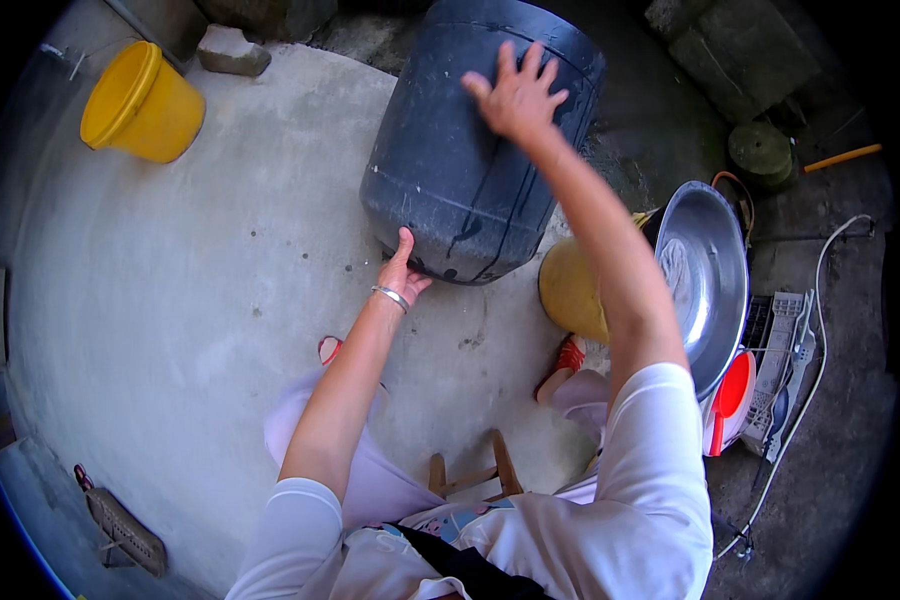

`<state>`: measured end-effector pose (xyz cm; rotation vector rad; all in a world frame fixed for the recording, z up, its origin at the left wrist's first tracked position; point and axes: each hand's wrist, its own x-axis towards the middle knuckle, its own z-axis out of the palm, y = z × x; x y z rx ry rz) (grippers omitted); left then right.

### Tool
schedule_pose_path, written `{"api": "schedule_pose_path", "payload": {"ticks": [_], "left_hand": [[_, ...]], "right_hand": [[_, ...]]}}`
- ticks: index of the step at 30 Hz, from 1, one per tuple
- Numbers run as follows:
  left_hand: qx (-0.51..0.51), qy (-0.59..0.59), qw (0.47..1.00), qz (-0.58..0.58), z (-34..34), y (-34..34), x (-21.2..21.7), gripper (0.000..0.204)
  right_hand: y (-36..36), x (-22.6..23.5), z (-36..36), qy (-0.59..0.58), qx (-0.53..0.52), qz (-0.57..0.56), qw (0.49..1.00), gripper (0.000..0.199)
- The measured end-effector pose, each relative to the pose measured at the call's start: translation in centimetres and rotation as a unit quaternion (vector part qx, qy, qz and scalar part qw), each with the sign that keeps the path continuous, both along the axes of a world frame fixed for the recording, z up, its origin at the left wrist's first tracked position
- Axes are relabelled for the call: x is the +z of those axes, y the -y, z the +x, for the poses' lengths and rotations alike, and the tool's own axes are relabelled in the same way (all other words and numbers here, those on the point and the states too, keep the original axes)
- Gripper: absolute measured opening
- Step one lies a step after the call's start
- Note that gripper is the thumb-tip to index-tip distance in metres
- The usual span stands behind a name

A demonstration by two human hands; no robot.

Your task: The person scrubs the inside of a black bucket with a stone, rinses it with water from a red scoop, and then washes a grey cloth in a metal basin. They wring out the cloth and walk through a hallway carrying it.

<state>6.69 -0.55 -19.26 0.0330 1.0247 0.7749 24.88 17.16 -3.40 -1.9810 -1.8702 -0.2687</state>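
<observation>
Blue-black plastic lies under the right hand (518, 100), its fingers spread wide and gripping nothing, the palm seemingly laid on the side of a big barrel (450, 150). The left hand (402, 275), with a bracelet (391, 297) at its wrist, grips the near bottom edge: thumb up on the side, fingers curled underneath. The barrel is tilted in front of the person, over the concrete floor (190, 300), with wet streaks down its side; its far end is partly cut off, so I can't tell what that end rests on. The step in hand looks like tipping or turning the barrel. Moving it further would call for a firm left hold from below and steady pressure from the right palm, as the wet side could slip.

Just right of the barrel is a yellow tub (570, 290), then a metal basin (715, 300) and a red dipper (734, 385). A yellow bucket (170, 110) stands well apart, far left.
</observation>
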Motion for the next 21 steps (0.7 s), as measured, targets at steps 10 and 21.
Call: {"api": "schedule_pose_path", "payload": {"ticks": [10, 21], "left_hand": [[0.104, 0.153, 0.977, 0.109, 4.5, -6.8, 3.7, 0.052], [0.062, 0.242, 0.924, 0.289, 10.9, -13.2, 9.7, 0.064]], "right_hand": [[-3.3, -2.0, 3.3, -0.079, -0.012, -0.267, 0.960, 0.089], [-14.7, -2.5, 17.3, -0.150, 0.100, -0.294, 0.939, 0.083]]}}
